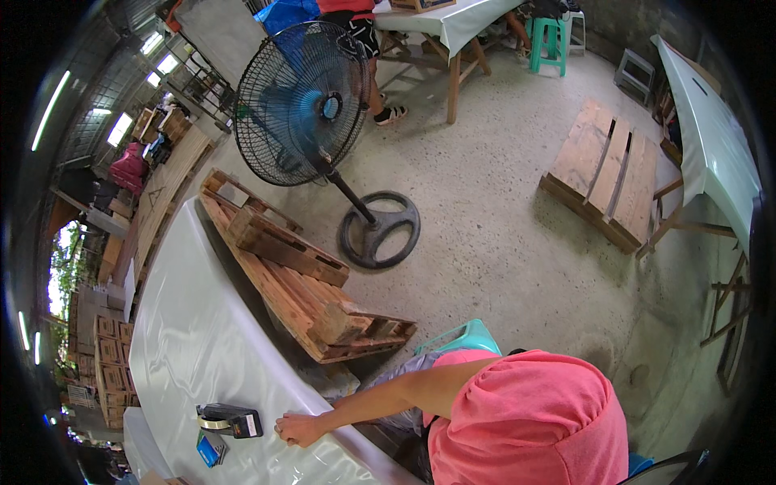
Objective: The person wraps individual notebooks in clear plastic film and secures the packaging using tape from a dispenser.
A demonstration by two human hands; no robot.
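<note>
Tape dispenser (pixel 242 422), black, is just lying on the near left table (pixel 186 356) in the head view, with a small blue packet (pixel 212 451) just beside it on the near side. Right hand (pixel 299 430) (pretty sure it's the right, going by how the arm runs out of the pink sleeve (pixel 537 420)) rests by the table edge, to the right of the dispenser and apart from it. Fingers look a bit curled, but I can't tell if the grip is closed or if anything's tucked under there. Left hand isn't in view.

Progress-wise, not much to go on tbh: nothing half-worked or finished shows by the hand, and neither the dispenser nor the packet is being touched. How much is done and how much is left, I can't say from this.

On writing: there's a pale label on the dispenser's right end, way too small to read. Stacked boxes (pixel 113 364) far left seem to carry dark marks, same deal. No lettering I can make out on the fan (pixel 330 107) either.
</note>
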